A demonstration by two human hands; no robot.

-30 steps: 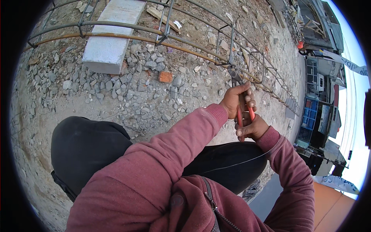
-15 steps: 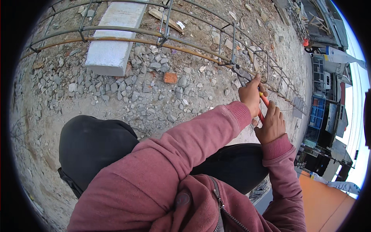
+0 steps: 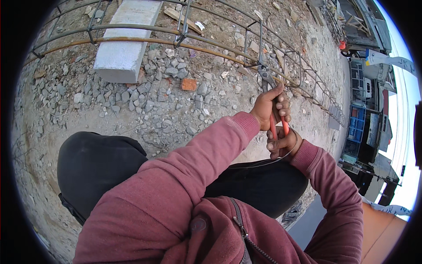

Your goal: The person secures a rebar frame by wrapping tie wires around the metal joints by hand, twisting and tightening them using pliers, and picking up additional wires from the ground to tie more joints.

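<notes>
From where I stand, the person is crouched on stony ground, both hands out in front on one pair of pliers (image 3: 267,75). The left hand (image 3: 267,106) is wrapped round the pliers below the head, its thumb lying along the tool toward the tip and its fingers closed around the handles. The right hand (image 3: 285,141) sits just below it, fingers curled in at the lower ends of the red handles; I can't tell how firmly they press. The head of the pliers touches or nearly touches the lower bars of a long steel cage (image 3: 132,27), beside one of its square hoops. Whether the jaws bite on anything, I can't make out. A thin wire (image 3: 259,165) loops by the right wrist and runs leftward over the dark trousers (image 3: 101,154).

The cage passes over a pale concrete block (image 3: 116,66) on the left. Gravel (image 3: 171,70) lies around the block's near end, with a broken piece of red brick (image 3: 189,84) among it. Farther back, a strip of wood (image 3: 182,20) rests on the dirt.
</notes>
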